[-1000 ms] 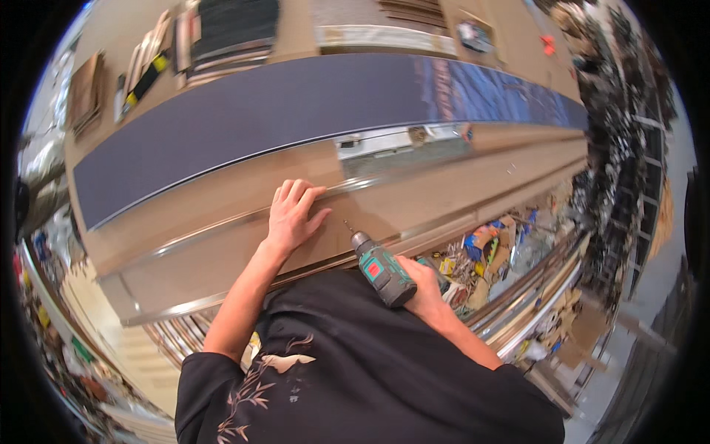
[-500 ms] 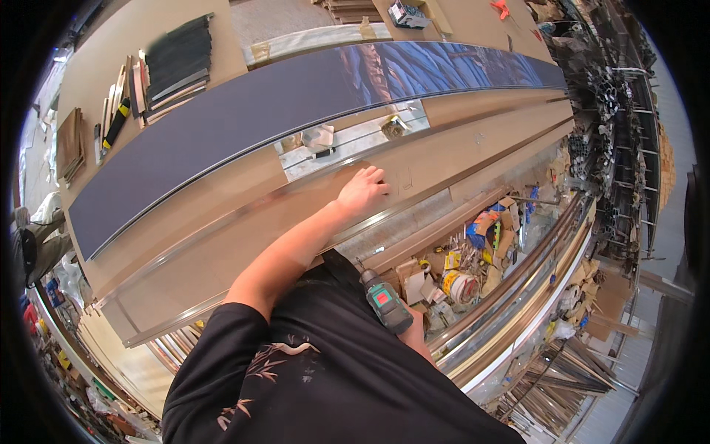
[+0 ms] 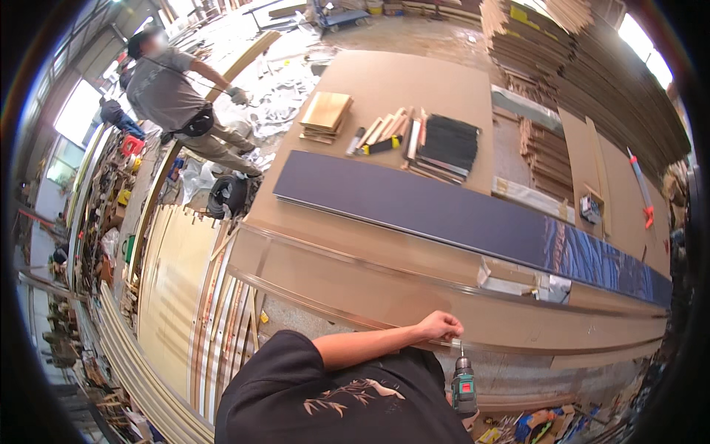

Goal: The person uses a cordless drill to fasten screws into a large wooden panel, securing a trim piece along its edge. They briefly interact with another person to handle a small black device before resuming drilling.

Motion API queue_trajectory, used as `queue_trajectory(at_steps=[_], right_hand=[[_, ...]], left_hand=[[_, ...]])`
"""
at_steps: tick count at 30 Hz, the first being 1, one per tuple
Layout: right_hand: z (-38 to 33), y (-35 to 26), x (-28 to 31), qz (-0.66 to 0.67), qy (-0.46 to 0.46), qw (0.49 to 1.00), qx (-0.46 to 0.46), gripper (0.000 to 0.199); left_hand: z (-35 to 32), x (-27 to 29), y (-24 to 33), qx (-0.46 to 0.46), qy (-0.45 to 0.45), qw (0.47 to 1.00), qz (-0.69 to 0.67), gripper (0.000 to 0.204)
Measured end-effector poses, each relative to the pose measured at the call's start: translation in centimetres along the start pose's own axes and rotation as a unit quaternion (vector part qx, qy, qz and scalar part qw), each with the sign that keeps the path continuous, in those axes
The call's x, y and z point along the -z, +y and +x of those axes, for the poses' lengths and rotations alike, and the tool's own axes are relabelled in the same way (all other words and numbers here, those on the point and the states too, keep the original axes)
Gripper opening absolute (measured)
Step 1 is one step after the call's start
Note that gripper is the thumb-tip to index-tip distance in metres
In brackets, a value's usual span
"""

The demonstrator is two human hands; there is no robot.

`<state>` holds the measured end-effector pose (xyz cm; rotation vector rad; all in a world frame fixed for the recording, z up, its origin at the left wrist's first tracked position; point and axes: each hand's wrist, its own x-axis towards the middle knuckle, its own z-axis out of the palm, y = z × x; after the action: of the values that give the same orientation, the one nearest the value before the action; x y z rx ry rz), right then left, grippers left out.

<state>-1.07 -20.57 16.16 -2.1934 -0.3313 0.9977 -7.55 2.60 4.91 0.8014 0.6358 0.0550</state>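
Note:
My right hand (image 3: 470, 420) is wrapped round the grip of a green and black cordless drill (image 3: 464, 388), mostly hidden beneath it. The drill's thin bit points away from me, toward the bench. Just beyond the bit's tip is my left hand (image 3: 441, 325), its fingers curled into a pinch; anything between them is too small to make out. Both hands are at the near edge of a long metal-edged frame (image 3: 355, 300) lying on brown board. Past it lies a long dark panel (image 3: 399, 203) with a blue picture at its right end.
Wood strips, a yellow-handled cutter (image 3: 382, 145) and a stack of black pieces (image 3: 449, 144) lie on the brown sheet. A caulking gun (image 3: 642, 189) is at the far right. At the far left a person (image 3: 174, 92) stands, holding a long beam. Long profiles (image 3: 148, 355) lie at left.
The view has swung left, bringing another person into sight. My left hand has drawn back from over the frame to near the drill bit, its fingers now pinched. The drill now points straight ahead.

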Motion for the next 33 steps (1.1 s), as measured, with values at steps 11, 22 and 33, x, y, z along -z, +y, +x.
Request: queue_trajectory(at_steps=[11,22,33], right_hand=[[-1.1,-4.9,-4.2,-0.076,-0.049,0.991,0.095,0.032],[-2.5,-9.2,-4.6,-0.146,-0.091,0.961,0.218,0.036],[-1.3,-14.9,-16.5,-0.266,-0.102,0.768,0.574,0.041]], left_hand=[[-7.8,4.3,-1.3,0.031,-0.066,0.963,-0.259,0.018],[-8.6,4.9,-1.1,-0.024,-0.120,0.943,-0.310,0.013],[-17.3,16.6,5.9,-0.235,0.063,0.892,-0.381,0.022]])
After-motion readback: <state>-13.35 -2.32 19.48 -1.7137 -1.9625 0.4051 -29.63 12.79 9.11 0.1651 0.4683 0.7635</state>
